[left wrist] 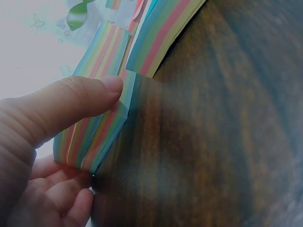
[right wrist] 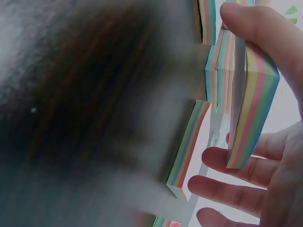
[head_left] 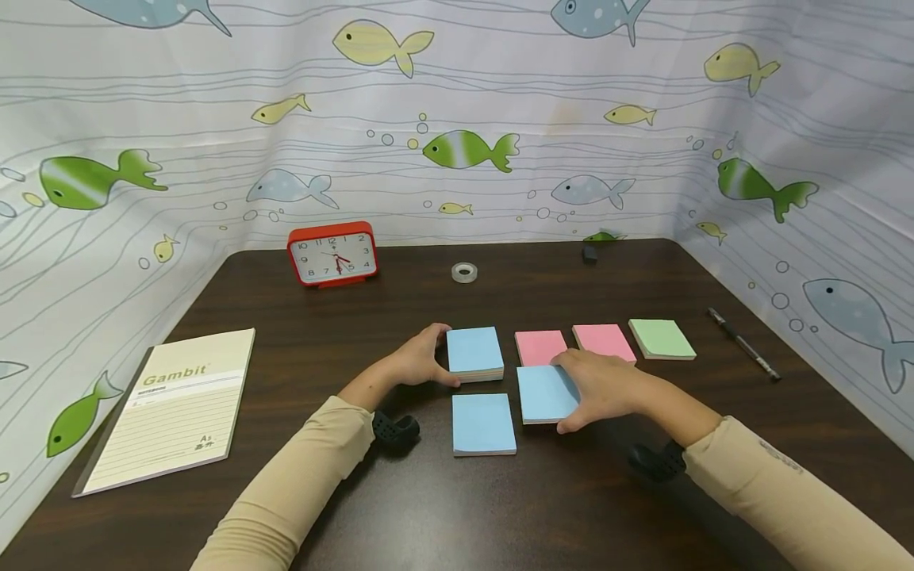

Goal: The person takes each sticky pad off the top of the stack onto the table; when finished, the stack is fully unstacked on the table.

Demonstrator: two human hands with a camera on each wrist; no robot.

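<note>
My left hand (head_left: pixel 414 361) holds a stack of blue-topped sticky note pads (head_left: pixel 474 349) by its left side; in the left wrist view the thumb lies against the striped edges of the stack (left wrist: pixel 92 142), with the other fingers on its far side. My right hand (head_left: pixel 607 385) pinches another blue-topped sticky note pad (head_left: pixel 546 394) between thumb and fingers. That pad (right wrist: pixel 255 106) is tilted and off the table in the right wrist view. A third blue-topped pad (head_left: pixel 483 424) lies flat in front of the stack. Two pink-topped pads (head_left: pixel 540 347) lie behind the right hand, partly covered.
A green-topped pad (head_left: pixel 662 339) and a pen (head_left: pixel 744 343) lie on the right. At the back stand a red clock (head_left: pixel 333 254), a tape roll (head_left: pixel 464 273) and a small dark block (head_left: pixel 589 254). A notebook (head_left: pixel 171 404) lies left. Fish-print curtain surrounds the table (head_left: pixel 428 515).
</note>
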